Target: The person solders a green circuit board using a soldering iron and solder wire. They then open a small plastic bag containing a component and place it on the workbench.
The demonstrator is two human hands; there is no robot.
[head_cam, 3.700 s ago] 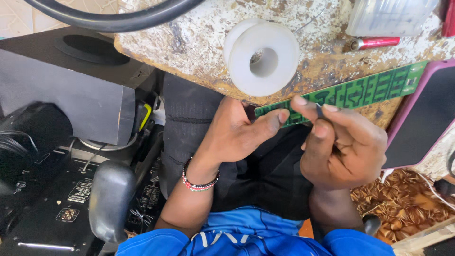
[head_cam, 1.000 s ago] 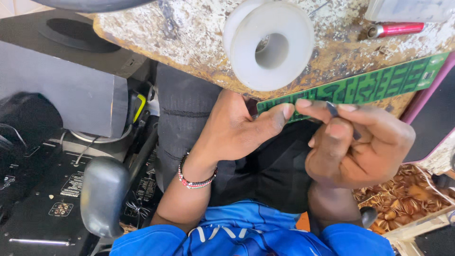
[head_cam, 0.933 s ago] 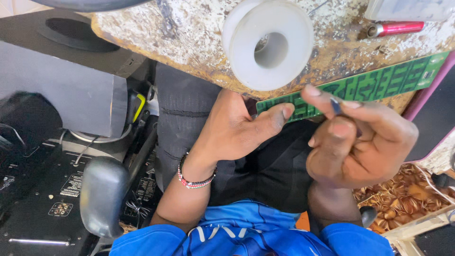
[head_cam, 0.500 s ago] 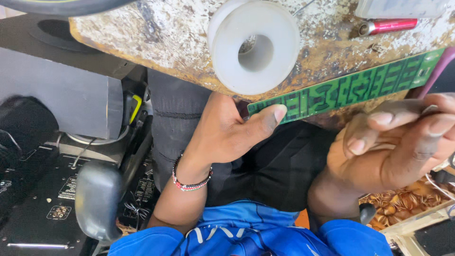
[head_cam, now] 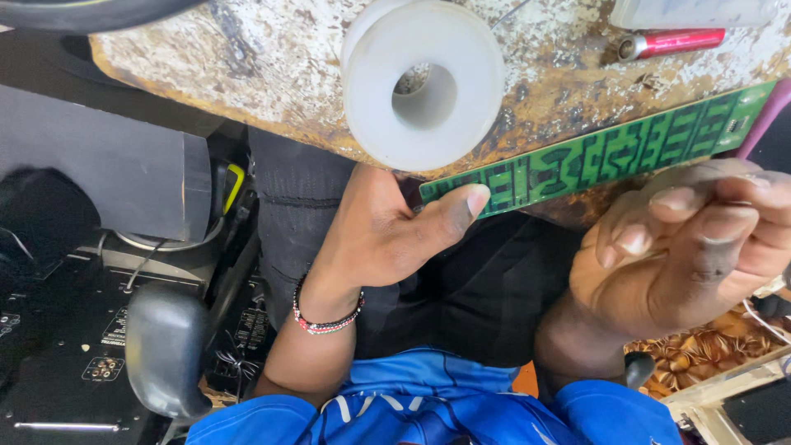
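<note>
We hold the long green circuit board (head_cam: 601, 152) at its near end with our left hand (head_cam: 387, 239), thumb pressed on top of the strip and fingers hidden beneath, so that grip is closed on the board. The board's long axis runs from that thumb up and to the right along the edge of the worn table (head_cam: 247, 66), just below the white spool (head_cam: 423, 82). Our right hand (head_cam: 692, 247) hovers off the board's far half, fingers curled; whether they pinch anything, we cannot tell. The left hand is nearer.

A spool (head_cam: 423, 82) sits on the table edge (head_cam: 247, 74), the circuit strip (head_cam: 601, 152) just right of it.
</note>
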